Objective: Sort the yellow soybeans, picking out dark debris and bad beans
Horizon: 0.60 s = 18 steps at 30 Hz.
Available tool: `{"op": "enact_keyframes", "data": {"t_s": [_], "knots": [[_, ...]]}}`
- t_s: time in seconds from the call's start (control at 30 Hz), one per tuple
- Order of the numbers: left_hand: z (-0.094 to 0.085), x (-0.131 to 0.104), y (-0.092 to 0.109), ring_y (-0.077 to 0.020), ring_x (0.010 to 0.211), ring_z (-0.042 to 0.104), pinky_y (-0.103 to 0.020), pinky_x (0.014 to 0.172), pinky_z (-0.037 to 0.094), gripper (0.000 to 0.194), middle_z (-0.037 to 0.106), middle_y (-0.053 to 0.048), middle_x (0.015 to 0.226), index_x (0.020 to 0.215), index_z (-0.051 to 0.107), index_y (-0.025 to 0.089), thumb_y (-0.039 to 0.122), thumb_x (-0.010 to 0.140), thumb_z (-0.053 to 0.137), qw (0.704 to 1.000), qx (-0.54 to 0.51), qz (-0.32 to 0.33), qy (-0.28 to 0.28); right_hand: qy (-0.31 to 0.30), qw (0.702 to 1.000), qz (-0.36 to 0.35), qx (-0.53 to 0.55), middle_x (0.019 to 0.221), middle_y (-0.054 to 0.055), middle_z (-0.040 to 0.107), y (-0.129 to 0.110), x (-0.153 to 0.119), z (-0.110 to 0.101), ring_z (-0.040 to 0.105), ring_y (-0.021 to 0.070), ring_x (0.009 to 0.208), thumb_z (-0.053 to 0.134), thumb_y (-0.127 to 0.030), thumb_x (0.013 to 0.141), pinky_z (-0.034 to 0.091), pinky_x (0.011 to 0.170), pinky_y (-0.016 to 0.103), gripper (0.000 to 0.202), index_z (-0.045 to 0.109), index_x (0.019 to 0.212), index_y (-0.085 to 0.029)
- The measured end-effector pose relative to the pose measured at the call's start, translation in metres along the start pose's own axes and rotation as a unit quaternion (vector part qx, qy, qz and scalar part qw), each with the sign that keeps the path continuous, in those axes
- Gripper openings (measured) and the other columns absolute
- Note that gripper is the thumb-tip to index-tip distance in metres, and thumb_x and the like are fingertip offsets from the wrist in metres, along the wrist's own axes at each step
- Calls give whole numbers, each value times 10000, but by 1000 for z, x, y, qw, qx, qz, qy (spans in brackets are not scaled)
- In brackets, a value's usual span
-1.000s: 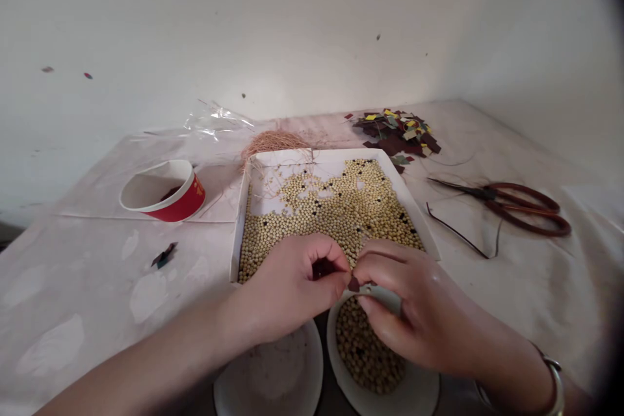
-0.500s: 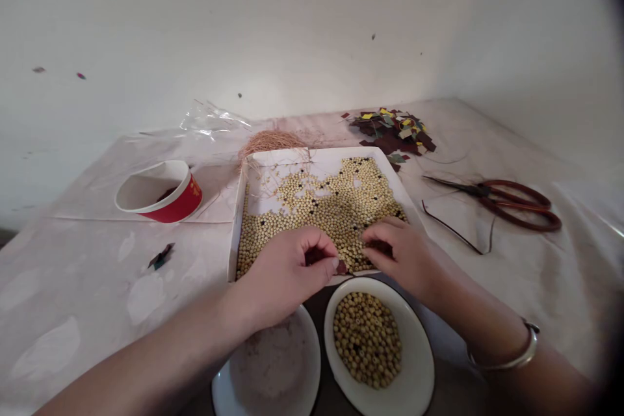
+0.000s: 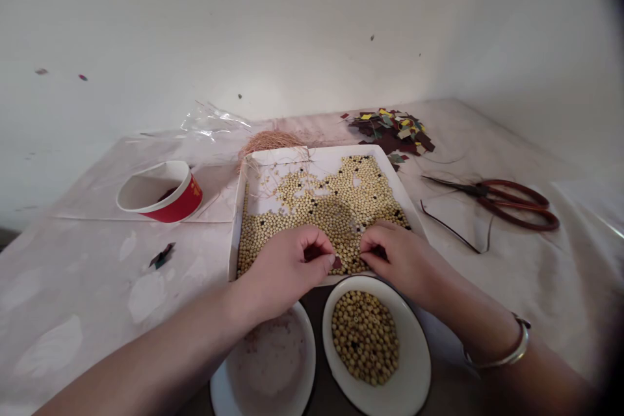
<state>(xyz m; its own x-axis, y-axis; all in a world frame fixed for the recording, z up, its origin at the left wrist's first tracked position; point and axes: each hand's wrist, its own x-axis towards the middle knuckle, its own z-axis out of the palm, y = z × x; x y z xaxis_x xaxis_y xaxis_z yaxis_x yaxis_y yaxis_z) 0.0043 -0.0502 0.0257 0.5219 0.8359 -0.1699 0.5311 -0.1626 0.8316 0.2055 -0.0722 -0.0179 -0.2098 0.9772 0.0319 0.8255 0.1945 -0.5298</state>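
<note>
My left hand (image 3: pixel 297 266) pinches a small dark red piece (image 3: pixel 337 262) between thumb and forefinger, over the front part of a white tray (image 3: pixel 233 234) of small yellowish beads (image 3: pixel 336 208). To its right, my right hand (image 3: pixel 397 257) is closed in a pinch above the tray's front right corner; whatever its fingertips hold is too small to make out. The hands are a short gap apart. Just below them are a white bowl (image 3: pixel 414 364) with larger yellow beads (image 3: pixel 365 338) and another white bowl (image 3: pixel 305 370), partly hidden by my left forearm.
A red and white paper cup (image 3: pixel 180 198) stands at the left, near dark scraps (image 3: pixel 162 256). Behind the tray lie reddish fibres (image 3: pixel 270 141), clear plastic (image 3: pixel 212 120) and a heap of coloured pieces (image 3: pixel 390 130). Scissors (image 3: pixel 511 198) and a dark strip (image 3: pixel 451 227) lie right.
My right hand has moved slightly left, closer to my left hand, and its fingertips have come together. My left hand still pinches the dark red piece.
</note>
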Motion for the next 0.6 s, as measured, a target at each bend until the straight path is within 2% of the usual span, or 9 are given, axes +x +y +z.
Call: {"op": "enact_keyframes", "data": {"t_s": [0.17,0.33,0.43,0.6], "knots": [[2,0,-1,-108,644,487,-233,591,362,84,574,12,685,735,579,163,201,755,506,1000,3,1,-2,9,1000,15,16,870,44,588,2,0,3,549,180,791,563,-140,739,415,687,297,129,591,858,-180],[3,0,-2,-112,656,505,-232,586,369,93,596,7,702,741,582,164,226,760,516,1000,-11,-6,-12,-14,1000,-12,5,776,27,583,2,1,1,533,173,754,542,-125,738,393,655,282,80,588,715,-186],[3,0,-2,-123,674,528,-238,593,385,111,610,-3,723,762,581,164,258,768,521,999,-31,-20,-23,-13,1000,-14,8,759,23,576,2,2,2,528,169,738,538,-125,739,388,642,279,82,575,697,-185],[3,0,-4,-128,701,544,-248,622,400,114,620,-10,750,778,579,164,263,772,522,998,-55,-21,-26,36,999,-20,20,764,20,556,-2,0,0,520,158,707,529,-153,768,383,618,278,77,568,711,-188]]}}
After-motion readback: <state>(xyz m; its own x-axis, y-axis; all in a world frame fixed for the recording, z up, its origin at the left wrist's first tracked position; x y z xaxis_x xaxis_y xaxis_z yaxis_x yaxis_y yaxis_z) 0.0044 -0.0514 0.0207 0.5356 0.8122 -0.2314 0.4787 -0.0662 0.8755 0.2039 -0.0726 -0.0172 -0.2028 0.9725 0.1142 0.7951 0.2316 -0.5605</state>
